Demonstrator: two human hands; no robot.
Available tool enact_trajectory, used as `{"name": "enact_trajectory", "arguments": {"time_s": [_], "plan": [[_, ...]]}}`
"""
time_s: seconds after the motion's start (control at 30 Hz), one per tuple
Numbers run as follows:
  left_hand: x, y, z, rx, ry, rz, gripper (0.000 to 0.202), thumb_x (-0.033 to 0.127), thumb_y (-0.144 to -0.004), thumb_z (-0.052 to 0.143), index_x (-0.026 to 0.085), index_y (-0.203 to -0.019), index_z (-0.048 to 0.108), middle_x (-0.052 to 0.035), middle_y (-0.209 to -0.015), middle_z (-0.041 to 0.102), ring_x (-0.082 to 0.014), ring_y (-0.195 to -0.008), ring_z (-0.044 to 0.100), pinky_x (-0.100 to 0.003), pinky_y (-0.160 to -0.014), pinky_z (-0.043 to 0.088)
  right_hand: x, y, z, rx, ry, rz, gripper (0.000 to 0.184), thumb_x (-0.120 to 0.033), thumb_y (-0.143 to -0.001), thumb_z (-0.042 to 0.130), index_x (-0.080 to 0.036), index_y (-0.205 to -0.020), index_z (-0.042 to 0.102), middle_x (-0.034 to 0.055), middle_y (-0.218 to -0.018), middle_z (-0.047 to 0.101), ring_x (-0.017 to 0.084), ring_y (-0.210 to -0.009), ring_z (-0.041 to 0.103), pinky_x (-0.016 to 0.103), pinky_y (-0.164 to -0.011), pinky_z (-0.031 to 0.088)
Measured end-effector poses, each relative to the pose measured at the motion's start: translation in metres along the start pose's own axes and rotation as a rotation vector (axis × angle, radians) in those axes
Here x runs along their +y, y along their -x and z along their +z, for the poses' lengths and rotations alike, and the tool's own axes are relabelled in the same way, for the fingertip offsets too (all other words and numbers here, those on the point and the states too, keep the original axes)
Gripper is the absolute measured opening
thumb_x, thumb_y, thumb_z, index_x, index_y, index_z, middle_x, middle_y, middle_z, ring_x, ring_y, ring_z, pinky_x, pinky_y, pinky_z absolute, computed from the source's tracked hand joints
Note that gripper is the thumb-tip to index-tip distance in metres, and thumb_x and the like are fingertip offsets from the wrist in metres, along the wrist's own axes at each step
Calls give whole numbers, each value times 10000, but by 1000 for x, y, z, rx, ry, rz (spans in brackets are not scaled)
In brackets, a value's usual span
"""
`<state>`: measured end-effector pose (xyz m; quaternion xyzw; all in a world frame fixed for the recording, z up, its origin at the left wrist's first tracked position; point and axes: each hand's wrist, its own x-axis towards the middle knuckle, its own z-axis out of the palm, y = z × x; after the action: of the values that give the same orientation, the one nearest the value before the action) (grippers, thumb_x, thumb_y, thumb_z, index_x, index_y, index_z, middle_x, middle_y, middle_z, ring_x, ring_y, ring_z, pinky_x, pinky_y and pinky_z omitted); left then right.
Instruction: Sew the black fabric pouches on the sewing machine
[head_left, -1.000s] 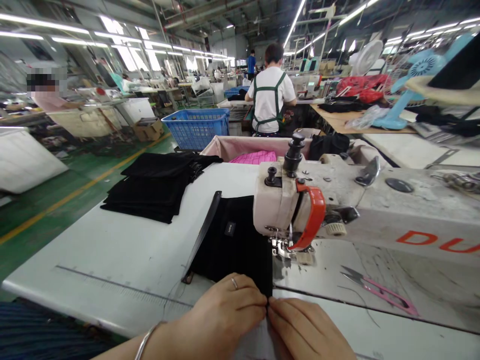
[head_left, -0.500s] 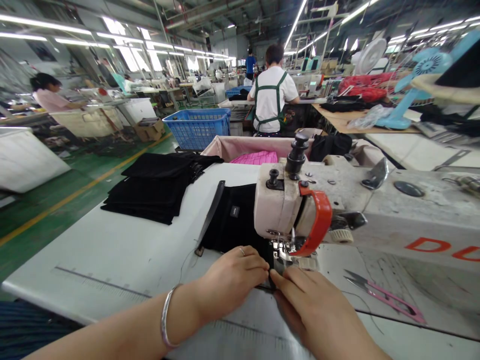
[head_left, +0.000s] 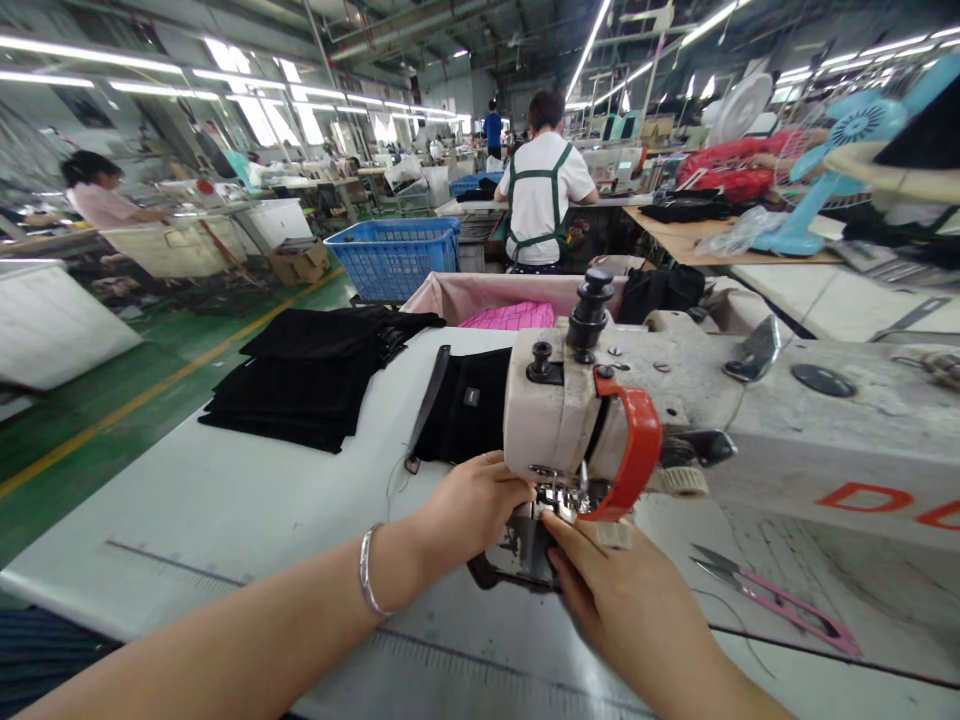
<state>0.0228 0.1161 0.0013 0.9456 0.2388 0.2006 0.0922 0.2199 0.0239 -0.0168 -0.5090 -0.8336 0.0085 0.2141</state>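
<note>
A black fabric piece (head_left: 457,420) with a small grey label and a strip along its left edge lies partly under the sewing machine head (head_left: 551,410). My left hand (head_left: 469,510), with a bangle on its wrist, is closed on the near edge of this piece, left of the presser foot (head_left: 559,498). From the right, my right hand (head_left: 634,590) reaches in with thumb and forefinger pinched at the same edge, close to the foot. The machine head and my fingers hide the fabric right at the needle. Pink-handled thread snips (head_left: 780,600) lie right of my right hand.
Black fabric pieces are stacked (head_left: 292,385) at the table's left. Behind the machine stands a cloth-lined bin (head_left: 442,292) with pink material. Farther back are a blue basket (head_left: 394,255), a person in a white shirt (head_left: 541,190) and a blue fan (head_left: 795,230).
The black fabric piece has slid away from me and slightly right under the machine head. Both hands have moved forward with it, baring the metal plate in front of the presser foot.
</note>
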Motion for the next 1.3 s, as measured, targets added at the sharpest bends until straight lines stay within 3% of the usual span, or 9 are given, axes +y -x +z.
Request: {"name": "enact_trajectory", "arguments": {"time_s": [0.3,0.5,0.67,0.77,0.87,0.93,1.1,1.2,1.3], "plan": [[-1,2,0,53,-2,-34,208,44,-881,548,171,-925,707,-18,-965,737,-178,-971,667,-298,-960,489,3,0,-9,69,-104,4,223,-175,-945,453,-193,-1016,664,81,-929,670,255,-856,607,407,-741,504],[-5,2,-1,24,-18,-75,206,68,-896,555,188,-923,720,-13,-951,735,-177,-973,660,-293,-941,500,8,-1,-13,75,-163,41,189,-163,-941,469,-195,-980,651,71,-908,626,233,-855,574,380,-745,484],[-4,-1,-8,-36,-75,-136,191,106,-911,523,171,-933,701,-46,-972,712,-215,-1011,632,-341,-923,509,13,-2,-17,109,-112,107,143,-142,-904,504,-187,-977,618,96,-1012,593,270,-963,533,425,-822,458],[5,-1,-18,-92,-116,-186,174,116,-895,513,144,-960,672,-92,-1024,687,-261,-1016,613,-401,-905,510,14,-1,-23,27,-69,153,104,-132,-844,564,-200,-917,591,75,-955,582,289,-952,516,458,-836,447],[17,1,-30,-178,-115,-217,163,119,-881,509,154,-914,665,-74,-934,686,-223,-847,647,-351,-781,549,17,-2,-25,-52,-104,131,112,-109,-828,574,-208,-879,568,61,-923,574,283,-933,511,449,-821,450],[26,3,-37,-234,-102,-212,149,134,-875,527,163,-889,672,-57,-880,687,-206,-804,657,-333,-766,559,20,-3,-22,-16,-142,115,103,-109,-867,548,-200,-913,565,73,-959,575,269,-925,515,423,-796,462],[41,22,-34,-230,-36,-138,310,151,-893,525,168,-1183,633,-96,-1270,602,-260,-1210,535,-427,-1069,441,23,-6,-12,94,-96,50,101,-98,-899,533,-161,-949,594,109,-983,578,277,-935,521,421,-795,473],[44,37,-23,-179,12,-118,449,99,-915,456,159,-1357,503,-94,-1406,511,-229,-1335,432,-422,-1145,374,16,-1,-13,82,-98,-61,158,-73,-895,525,-176,-954,629,79,-923,596,257,-886,529,400,-778,478],[45,44,-17,-160,19,-99,469,84,-924,424,153,-1385,470,-97,-1430,491,-217,-1372,393,-427,-1161,357,7,5,-15,78,-111,-218,274,-46,-881,510,-168,-1096,628,66,-923,625,229,-823,538,363,-723,490]]}}
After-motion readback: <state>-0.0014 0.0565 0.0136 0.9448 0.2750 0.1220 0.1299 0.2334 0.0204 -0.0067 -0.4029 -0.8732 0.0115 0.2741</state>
